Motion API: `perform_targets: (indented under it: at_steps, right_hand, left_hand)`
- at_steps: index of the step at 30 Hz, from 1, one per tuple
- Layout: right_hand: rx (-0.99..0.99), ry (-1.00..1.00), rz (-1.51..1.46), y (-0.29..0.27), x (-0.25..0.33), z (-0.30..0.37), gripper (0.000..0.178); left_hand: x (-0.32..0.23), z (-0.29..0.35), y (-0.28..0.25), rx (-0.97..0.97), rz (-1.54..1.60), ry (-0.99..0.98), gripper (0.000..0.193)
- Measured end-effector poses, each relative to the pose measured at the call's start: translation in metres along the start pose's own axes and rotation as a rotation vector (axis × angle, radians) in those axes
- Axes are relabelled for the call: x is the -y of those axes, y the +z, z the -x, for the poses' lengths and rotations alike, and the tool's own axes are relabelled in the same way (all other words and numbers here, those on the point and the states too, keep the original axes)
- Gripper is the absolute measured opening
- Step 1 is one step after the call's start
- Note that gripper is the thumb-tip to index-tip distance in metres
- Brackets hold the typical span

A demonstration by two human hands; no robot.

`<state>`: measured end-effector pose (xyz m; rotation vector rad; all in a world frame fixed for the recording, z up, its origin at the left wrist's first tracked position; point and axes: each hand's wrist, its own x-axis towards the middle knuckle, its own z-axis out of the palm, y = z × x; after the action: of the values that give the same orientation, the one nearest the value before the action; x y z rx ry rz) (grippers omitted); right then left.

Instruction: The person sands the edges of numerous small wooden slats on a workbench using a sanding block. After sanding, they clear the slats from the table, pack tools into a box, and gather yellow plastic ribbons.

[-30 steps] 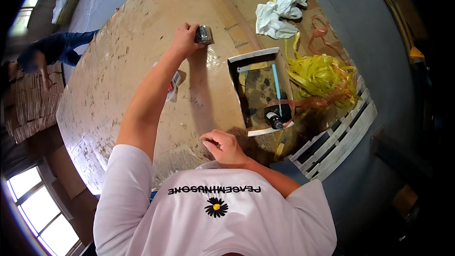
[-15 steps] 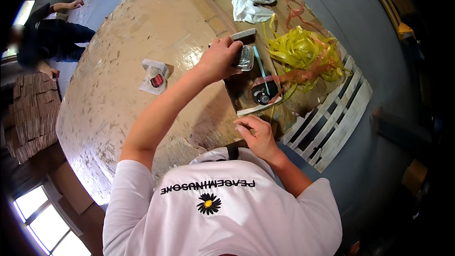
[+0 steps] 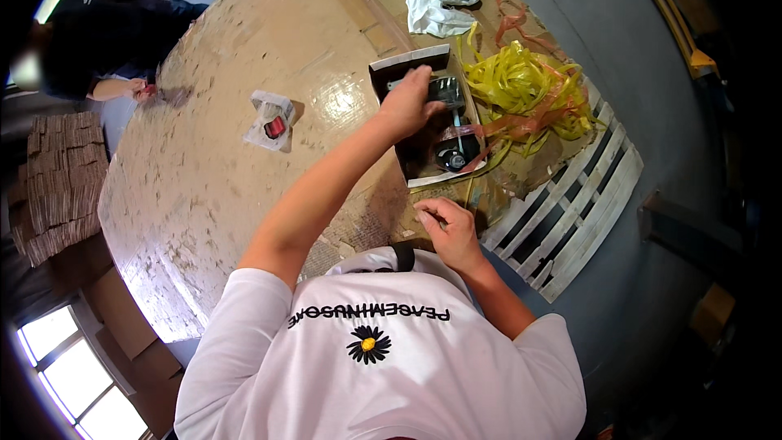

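Note:
My left hand (image 3: 407,104) reaches into a shallow open cardboard box (image 3: 407,61). Its thumb and fingers are at the near edge of a dark plastic case with a clear, shiny top (image 3: 447,92), partly hiding it. Beside the case, a light-blue stick (image 3: 457,119) shows. A black rounded thing with a round cap-like end (image 3: 454,155) lies in the box's near right corner. Close to my body, just in front of the box, my right hand (image 3: 453,232) is held with fingers curled toward the thumb; whatever it may hold is too small to make out.
On the cardboard-covered table (image 3: 244,179) stands a small white tray with a red item (image 3: 272,122). Tangled yellow and orange plastic straps (image 3: 529,90) lie right of the box, white cloths (image 3: 444,0) beyond. A pallet (image 3: 570,212) sits at right; another person (image 3: 98,41) stands far left.
My left hand has shifted right with the clear-topped case, which now lies flatter inside the box. The right hand has barely moved. The other person has come nearer the table.

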<state>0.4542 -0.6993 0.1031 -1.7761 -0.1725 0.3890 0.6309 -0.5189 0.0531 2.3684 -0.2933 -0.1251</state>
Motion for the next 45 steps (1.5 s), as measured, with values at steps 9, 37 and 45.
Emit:
perform_targets:
  at_steps: [9,37,45]
  right_hand:
    - [0.04,-0.125,0.106,0.017,0.019,-0.009,0.02]
    - [-0.186,0.47,0.834,0.077,-0.033,-0.213,0.027]
    - [-0.054,0.367,0.673,0.025,-0.036,-0.189,0.025]
  left_hand:
    - [0.042,0.18,-0.049,-0.455,0.456,-0.365,0.016]
    - [0.068,0.346,0.01,-0.556,0.902,-0.805,0.015]
    - [0.079,0.344,0.0,-0.582,0.946,-0.77,0.016]
